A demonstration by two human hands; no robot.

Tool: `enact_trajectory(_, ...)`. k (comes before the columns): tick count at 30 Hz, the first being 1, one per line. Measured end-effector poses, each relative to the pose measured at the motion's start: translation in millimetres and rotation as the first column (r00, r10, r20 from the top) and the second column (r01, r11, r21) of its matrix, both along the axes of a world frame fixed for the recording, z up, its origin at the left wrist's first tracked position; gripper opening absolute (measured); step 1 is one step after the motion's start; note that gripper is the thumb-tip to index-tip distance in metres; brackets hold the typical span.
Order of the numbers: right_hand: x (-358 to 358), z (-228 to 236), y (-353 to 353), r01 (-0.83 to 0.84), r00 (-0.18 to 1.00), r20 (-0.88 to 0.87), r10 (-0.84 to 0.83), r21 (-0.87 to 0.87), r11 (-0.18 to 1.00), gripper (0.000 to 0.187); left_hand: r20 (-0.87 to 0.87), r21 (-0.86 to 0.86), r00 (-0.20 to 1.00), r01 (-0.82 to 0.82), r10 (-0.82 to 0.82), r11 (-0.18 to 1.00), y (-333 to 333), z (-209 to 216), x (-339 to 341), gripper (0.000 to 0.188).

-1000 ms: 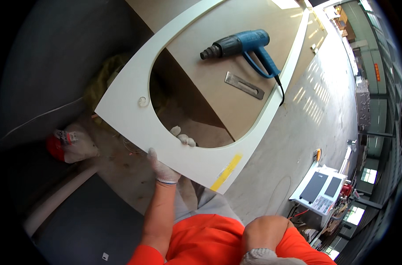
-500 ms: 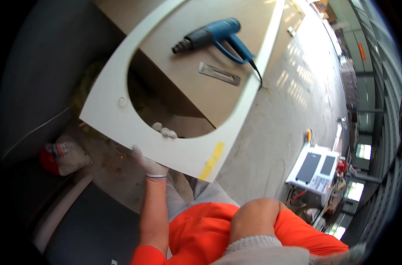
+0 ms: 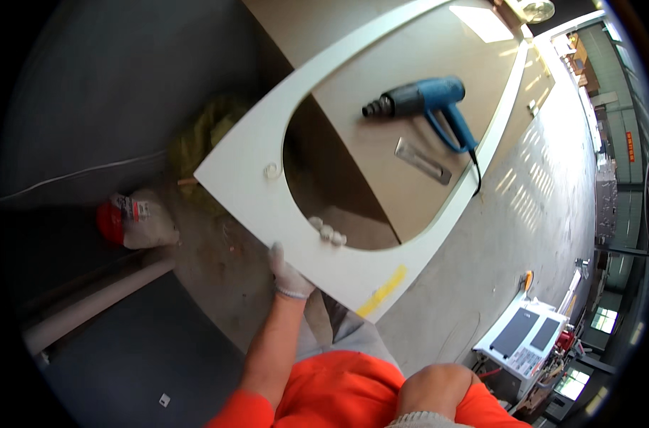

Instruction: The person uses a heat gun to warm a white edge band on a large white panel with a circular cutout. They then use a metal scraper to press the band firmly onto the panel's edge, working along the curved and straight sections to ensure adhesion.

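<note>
White board (image 3: 246, 167): in front of the orange shirt (image 3: 338, 389).
Left arm (image 3: 271, 349): reaching forward from the shirt.
Left hand (image 3: 292, 279): ahead of the shirt, gloved, gripping the board, fingers poking up from underneath (just the tips peek out).
Right arm (image 3: 431, 392): bent, close to the shirt.
Right hand (image 3: 425, 421): mostly cut off; can't tell if it's closed.

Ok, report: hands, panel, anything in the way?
Left hand gripping white panel by near edge, fingers curled over its inner edge. Right hand out of frame, glove cuff only. Heat gun, slotted metal plate on brown board, apart from left hand.
</note>
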State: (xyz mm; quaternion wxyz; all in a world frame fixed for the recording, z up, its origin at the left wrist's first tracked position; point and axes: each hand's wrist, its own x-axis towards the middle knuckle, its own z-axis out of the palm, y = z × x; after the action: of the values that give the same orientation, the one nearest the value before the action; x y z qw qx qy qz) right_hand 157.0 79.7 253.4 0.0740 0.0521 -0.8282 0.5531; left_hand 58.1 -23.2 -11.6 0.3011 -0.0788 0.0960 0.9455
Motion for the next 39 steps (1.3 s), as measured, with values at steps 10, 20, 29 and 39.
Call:
enact_trajectory(10, -23.5, 0.3, -2.4, -0.191, 0.962, 0.172, 0.212, -0.130, 0.973, 0.120, -0.007, 0.061, 1.000, 0.029, -0.029, 0.998, 5.9, -6.1, -0.1, 0.094)
enact_trajectory(20, -11.3, -180.8, 22.8, 0.007, 0.938, 0.233, -0.257, 0.727, 0.687, 0.118, -0.047, 0.083, 0.998, 0.037, -0.033, 0.996, 1.9, -19.2, -2.5, 0.101)
enact_trajectory(29, -8.9, -190.3, 21.8, 0.066, 0.947, 0.180, -0.265, 0.700, 0.711, 0.089, -0.021, -0.026, 1.000, -0.017, 0.016, 1.000, -10.6, -6.9, -25.1, 0.103)
enact_trajectory(39, -40.7, -202.5, -0.8, 0.129, 0.970, 0.097, -0.224, 0.576, 0.807, 0.074, -0.047, 0.038, 0.999, 0.018, -0.016, 0.999, -13.7, -13.6, -29.9, 0.098)
